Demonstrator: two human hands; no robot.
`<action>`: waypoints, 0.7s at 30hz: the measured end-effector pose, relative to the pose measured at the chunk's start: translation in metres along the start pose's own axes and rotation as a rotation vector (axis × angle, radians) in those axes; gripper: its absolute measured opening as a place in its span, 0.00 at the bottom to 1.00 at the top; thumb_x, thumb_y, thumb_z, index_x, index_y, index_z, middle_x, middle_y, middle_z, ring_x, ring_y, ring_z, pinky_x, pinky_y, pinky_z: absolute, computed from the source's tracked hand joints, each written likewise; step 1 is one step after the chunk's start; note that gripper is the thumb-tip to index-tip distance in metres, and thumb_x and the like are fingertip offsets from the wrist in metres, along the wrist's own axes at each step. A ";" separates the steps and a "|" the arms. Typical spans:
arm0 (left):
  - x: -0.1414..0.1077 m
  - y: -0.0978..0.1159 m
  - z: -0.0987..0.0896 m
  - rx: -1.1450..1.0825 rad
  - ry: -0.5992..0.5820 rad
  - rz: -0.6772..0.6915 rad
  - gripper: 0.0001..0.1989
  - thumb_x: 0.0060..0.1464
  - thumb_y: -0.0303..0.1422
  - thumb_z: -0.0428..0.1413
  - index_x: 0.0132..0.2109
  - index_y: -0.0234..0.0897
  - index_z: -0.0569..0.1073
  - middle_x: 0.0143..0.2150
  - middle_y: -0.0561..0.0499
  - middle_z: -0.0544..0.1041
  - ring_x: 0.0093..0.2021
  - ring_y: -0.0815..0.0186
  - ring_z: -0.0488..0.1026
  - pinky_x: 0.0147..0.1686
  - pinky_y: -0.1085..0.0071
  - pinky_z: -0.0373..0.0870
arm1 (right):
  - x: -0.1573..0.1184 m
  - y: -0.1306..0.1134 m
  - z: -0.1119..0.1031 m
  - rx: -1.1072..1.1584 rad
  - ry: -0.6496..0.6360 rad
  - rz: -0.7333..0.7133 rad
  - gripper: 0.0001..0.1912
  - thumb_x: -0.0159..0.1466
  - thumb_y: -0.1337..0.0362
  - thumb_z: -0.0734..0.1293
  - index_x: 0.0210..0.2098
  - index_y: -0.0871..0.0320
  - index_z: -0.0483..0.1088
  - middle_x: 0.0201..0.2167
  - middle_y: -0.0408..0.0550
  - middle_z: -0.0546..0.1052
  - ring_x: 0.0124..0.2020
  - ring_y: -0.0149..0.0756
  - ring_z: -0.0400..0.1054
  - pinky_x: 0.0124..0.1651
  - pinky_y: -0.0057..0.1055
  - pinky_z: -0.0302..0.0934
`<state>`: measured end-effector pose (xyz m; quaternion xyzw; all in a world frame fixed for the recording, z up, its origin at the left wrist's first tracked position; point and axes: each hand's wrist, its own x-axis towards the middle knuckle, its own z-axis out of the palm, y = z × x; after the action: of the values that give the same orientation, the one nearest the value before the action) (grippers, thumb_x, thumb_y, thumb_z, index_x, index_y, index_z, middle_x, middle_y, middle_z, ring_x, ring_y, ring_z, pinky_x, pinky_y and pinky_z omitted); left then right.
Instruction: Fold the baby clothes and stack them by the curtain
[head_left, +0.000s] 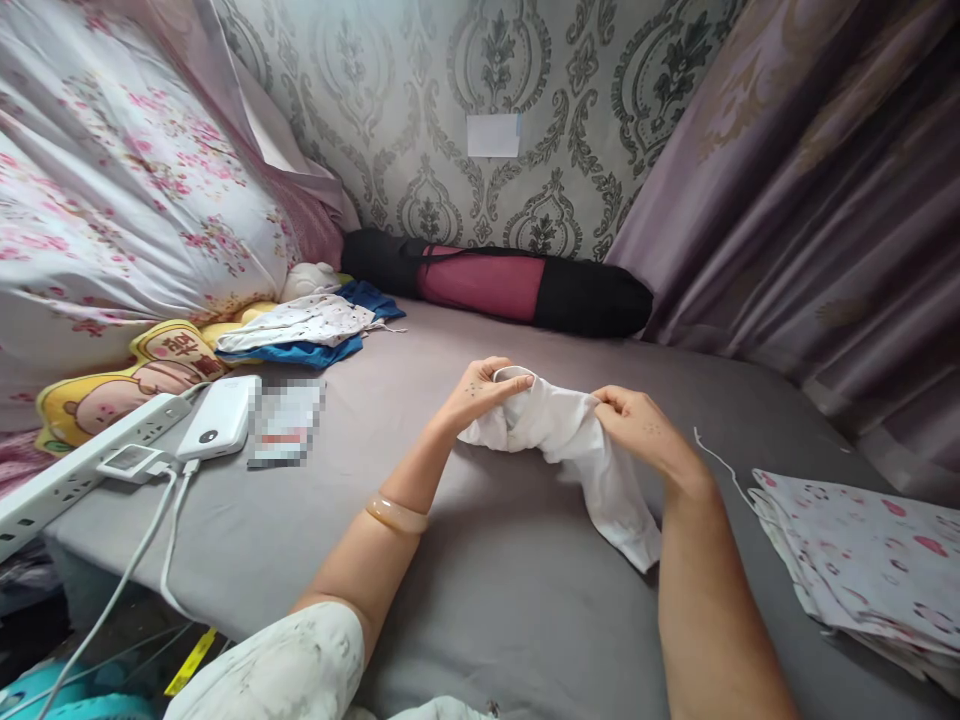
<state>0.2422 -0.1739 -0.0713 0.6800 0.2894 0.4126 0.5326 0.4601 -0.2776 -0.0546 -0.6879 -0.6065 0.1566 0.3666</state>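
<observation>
**Soft White Garment (551, 430) Gripped on Both Sides**

Here we are, with the garment near centre, held over the grey bedsheet (465, 560)! Making it our clock's hub, we see the left hand (480, 392) at ten, thumb and fingers closed on the rim of its opening. The right hand (637, 425), about three o'clock, pinches an upper edge, the grip narrow. A long, sleeve-like end hangs toward five; whether its tip touches the sheet, we can't tell. We judge it light, limp, hardly slippery or fragile, so we'd favour that rim and upper edge. Out at four lies a folded printed cloth (862, 560); at eleven, a long black-and-red bag (480, 282)!
</observation>
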 end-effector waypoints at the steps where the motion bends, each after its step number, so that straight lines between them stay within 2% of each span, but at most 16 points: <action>1: 0.000 -0.003 0.002 0.003 -0.004 -0.009 0.19 0.47 0.48 0.64 0.25 0.37 0.72 0.24 0.56 0.63 0.26 0.71 0.61 0.27 0.72 0.56 | 0.000 0.002 0.001 0.007 -0.017 -0.020 0.14 0.57 0.67 0.62 0.37 0.56 0.77 0.33 0.47 0.81 0.34 0.38 0.73 0.35 0.30 0.65; 3: 0.001 -0.007 0.005 0.000 -0.011 -0.008 0.20 0.48 0.48 0.64 0.23 0.37 0.70 0.23 0.56 0.61 0.26 0.71 0.60 0.27 0.71 0.55 | -0.001 -0.001 0.006 0.035 -0.012 -0.077 0.18 0.57 0.68 0.62 0.45 0.56 0.76 0.42 0.49 0.80 0.42 0.39 0.74 0.43 0.33 0.66; 5: 0.001 -0.007 0.006 -0.016 -0.021 0.007 0.20 0.48 0.48 0.64 0.23 0.38 0.70 0.23 0.55 0.63 0.26 0.70 0.60 0.27 0.70 0.56 | -0.002 -0.010 0.013 0.069 -0.007 -0.133 0.18 0.61 0.67 0.61 0.48 0.54 0.75 0.47 0.49 0.79 0.47 0.40 0.73 0.48 0.35 0.66; 8: -0.001 -0.004 0.006 -0.040 -0.054 0.018 0.19 0.49 0.49 0.63 0.25 0.38 0.73 0.25 0.53 0.66 0.28 0.68 0.63 0.29 0.70 0.58 | -0.001 -0.024 0.026 0.130 -0.014 -0.214 0.16 0.67 0.62 0.60 0.49 0.53 0.74 0.49 0.48 0.78 0.51 0.39 0.72 0.52 0.37 0.65; 11: -0.004 0.001 0.005 -0.061 -0.091 0.025 0.18 0.52 0.49 0.61 0.27 0.38 0.74 0.27 0.53 0.68 0.29 0.67 0.65 0.30 0.70 0.60 | 0.001 -0.027 0.036 0.175 -0.049 -0.256 0.16 0.68 0.59 0.59 0.51 0.52 0.73 0.50 0.47 0.78 0.53 0.38 0.70 0.55 0.36 0.63; 14: -0.005 0.003 0.004 -0.082 -0.115 0.018 0.19 0.53 0.49 0.60 0.27 0.37 0.74 0.27 0.53 0.69 0.30 0.68 0.67 0.30 0.71 0.62 | 0.003 -0.021 0.040 0.200 -0.095 -0.243 0.15 0.67 0.56 0.61 0.49 0.53 0.74 0.47 0.47 0.78 0.49 0.38 0.72 0.53 0.36 0.64; 17: -0.003 0.002 0.004 -0.065 -0.096 0.000 0.19 0.54 0.49 0.59 0.30 0.37 0.76 0.28 0.52 0.71 0.31 0.67 0.68 0.30 0.72 0.64 | 0.004 -0.016 0.040 0.212 -0.035 -0.206 0.14 0.64 0.52 0.65 0.41 0.55 0.75 0.38 0.47 0.79 0.40 0.37 0.73 0.45 0.34 0.65; 21: 0.002 0.001 0.005 -0.019 0.114 0.070 0.15 0.53 0.47 0.60 0.35 0.38 0.77 0.34 0.50 0.75 0.35 0.66 0.70 0.34 0.72 0.65 | 0.007 -0.012 0.037 0.231 0.164 -0.119 0.18 0.61 0.48 0.67 0.34 0.58 0.73 0.31 0.45 0.77 0.32 0.34 0.70 0.37 0.31 0.63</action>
<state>0.2472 -0.1745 -0.0701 0.6599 0.2915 0.4718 0.5069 0.4285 -0.2590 -0.0701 -0.6145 -0.5921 0.1468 0.5003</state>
